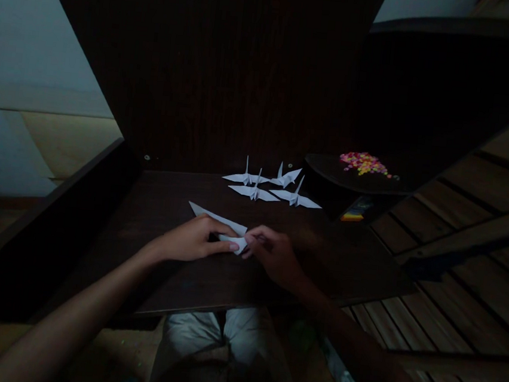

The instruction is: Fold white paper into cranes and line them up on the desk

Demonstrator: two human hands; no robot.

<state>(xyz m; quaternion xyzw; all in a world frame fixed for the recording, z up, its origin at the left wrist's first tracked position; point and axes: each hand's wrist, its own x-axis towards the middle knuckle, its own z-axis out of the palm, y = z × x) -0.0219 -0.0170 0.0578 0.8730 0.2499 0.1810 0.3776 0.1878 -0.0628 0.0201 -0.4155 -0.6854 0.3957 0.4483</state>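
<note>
A partly folded sheet of white paper [222,217] is held low over the dark desk top, in both hands. My left hand [196,237] is closed on it, thumb on the near side and fingers behind. My right hand [273,251] pinches the paper's right end between thumb and fingers. The long flap points up and to the left. Beyond the hands stand several finished white paper cranes, among them a front-left crane [255,193] and a front-right crane [295,199], wings spread and necks or tails upright.
The dark wooden desk [158,206] has a raised side panel [48,225] at left and a tall back board. On a small rounded shelf [328,169] at right lies a heap of tiny colourful pieces [364,163]. A slatted wooden surface [465,289] lies further right.
</note>
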